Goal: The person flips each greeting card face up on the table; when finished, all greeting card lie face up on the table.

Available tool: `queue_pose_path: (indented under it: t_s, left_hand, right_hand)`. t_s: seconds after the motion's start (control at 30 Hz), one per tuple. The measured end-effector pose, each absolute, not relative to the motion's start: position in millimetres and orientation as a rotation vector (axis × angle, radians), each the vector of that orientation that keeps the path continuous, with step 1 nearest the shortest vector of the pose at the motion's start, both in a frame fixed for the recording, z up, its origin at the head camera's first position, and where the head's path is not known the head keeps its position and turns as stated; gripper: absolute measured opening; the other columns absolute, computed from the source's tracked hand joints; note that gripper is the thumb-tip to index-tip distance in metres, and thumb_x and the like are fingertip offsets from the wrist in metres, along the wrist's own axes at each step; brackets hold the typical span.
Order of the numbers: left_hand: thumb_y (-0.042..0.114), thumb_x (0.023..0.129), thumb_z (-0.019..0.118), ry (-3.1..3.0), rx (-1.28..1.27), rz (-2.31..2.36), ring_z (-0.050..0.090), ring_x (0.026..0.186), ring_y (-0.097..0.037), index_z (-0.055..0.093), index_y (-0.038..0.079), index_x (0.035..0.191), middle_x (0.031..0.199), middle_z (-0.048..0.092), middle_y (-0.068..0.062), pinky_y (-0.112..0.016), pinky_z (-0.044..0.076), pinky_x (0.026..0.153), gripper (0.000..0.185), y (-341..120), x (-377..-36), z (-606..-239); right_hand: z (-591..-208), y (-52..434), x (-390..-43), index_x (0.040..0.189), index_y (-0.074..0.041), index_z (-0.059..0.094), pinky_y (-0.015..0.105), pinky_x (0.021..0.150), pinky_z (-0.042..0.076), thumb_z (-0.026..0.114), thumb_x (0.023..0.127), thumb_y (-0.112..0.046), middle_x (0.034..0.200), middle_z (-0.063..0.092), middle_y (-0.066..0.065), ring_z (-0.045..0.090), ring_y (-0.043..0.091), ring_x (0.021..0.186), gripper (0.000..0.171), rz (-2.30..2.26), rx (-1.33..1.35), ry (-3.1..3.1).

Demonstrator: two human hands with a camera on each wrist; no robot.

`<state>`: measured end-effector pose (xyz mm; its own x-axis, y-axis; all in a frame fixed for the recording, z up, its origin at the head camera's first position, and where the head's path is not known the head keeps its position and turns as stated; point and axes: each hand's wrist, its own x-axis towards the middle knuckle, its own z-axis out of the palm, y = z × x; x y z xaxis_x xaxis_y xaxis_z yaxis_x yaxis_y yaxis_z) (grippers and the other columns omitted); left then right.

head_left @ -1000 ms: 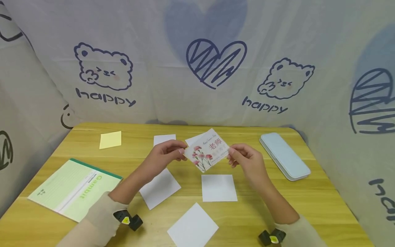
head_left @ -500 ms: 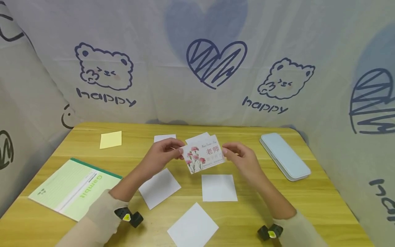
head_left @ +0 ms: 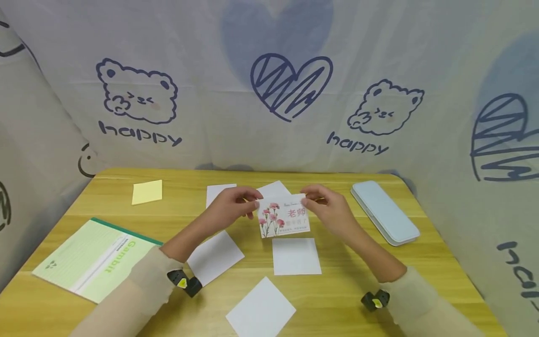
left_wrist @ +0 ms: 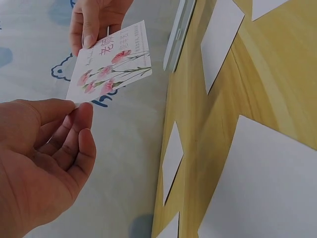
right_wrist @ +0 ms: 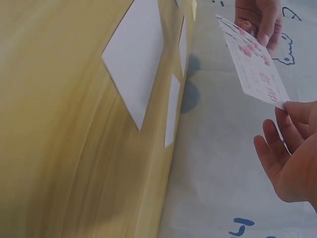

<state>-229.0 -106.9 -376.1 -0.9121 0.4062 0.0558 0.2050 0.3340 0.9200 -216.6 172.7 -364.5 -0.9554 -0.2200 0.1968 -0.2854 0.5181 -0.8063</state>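
A white greeting card [head_left: 283,216] printed with pink carnations and red Chinese characters is held up over the table, its picture side facing the head camera. My left hand [head_left: 230,206] pinches its upper left corner between thumb and forefinger. At the upper right corner my right hand [head_left: 330,210] pinches it the same way. In the left wrist view the card [left_wrist: 111,62] spans the gap between both hands, well off the tabletop. The right wrist view shows the thumb and forefinger of my right hand [right_wrist: 297,148] on one corner, the other fingers loosely bent.
Several blank white cards lie on the wooden table [head_left: 358,299], among them a front card [head_left: 261,307] and a middle card [head_left: 296,256]. A green notebook [head_left: 94,262] and a yellow sticky note [head_left: 147,192] are at left. A pale blue case [head_left: 385,213] lies at right, before a printed curtain [head_left: 219,112].
The card has turned from a slant to nearly level, and sits slightly lower. My right hand has shifted its pinch to the upper right corner. The head view has shifted a little.
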Motion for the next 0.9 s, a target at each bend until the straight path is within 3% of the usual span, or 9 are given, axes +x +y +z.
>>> queue_pose_path:
  t_s: [0.27,0.47,0.7,0.9]
  left_hand:
    - [0.018,0.093,0.063,2.369,0.603,1.559,0.066,0.082,-0.032,0.065,0.012,0.108,0.098,0.065,-0.016,-0.040,0.052,0.077,0.017,-73.0,-256.0,-375.6]
    - [0.015,0.093,0.061,2.360,0.719,1.488,0.066,0.081,-0.034,0.065,0.012,0.105,0.094,0.065,-0.012,-0.049,0.052,0.075,0.013,-42.4,-284.6,-392.6]
    - [0.016,0.094,0.060,2.489,0.800,1.255,0.061,0.086,-0.021,0.065,0.015,0.104,0.097,0.062,0.001,-0.030,0.052,0.071,0.010,-9.0,-314.2,-406.2]
    - [0.012,0.093,0.061,2.571,0.830,1.132,0.057,0.087,-0.014,0.066,0.007,0.105,0.096,0.064,0.000,-0.029,0.047,0.073,0.014,14.1,-334.6,-413.4]
  right_hand:
    - [-371.4,205.3,-233.1,0.116,-0.017,0.063,0.037,0.080,0.050,0.064,0.093,-0.027,0.096,0.065,0.003,0.060,0.019,0.091,0.025,1.373,0.435,-2.679]
    - [-385.2,233.9,-254.5,0.114,-0.017,0.063,0.041,0.076,0.052,0.064,0.093,-0.021,0.093,0.065,0.005,0.060,0.021,0.089,0.021,1.334,0.414,-2.742]
    - [-406.4,261.3,-278.5,0.110,-0.011,0.063,0.037,0.077,0.050,0.065,0.091,-0.015,0.096,0.064,0.007,0.057,0.024,0.094,0.020,1.148,0.384,-2.848]
    - [-419.9,275.3,-294.7,0.113,-0.007,0.064,0.037,0.077,0.046,0.065,0.091,-0.013,0.097,0.063,0.007,0.056,0.024,0.091,0.023,0.994,0.400,-2.882]
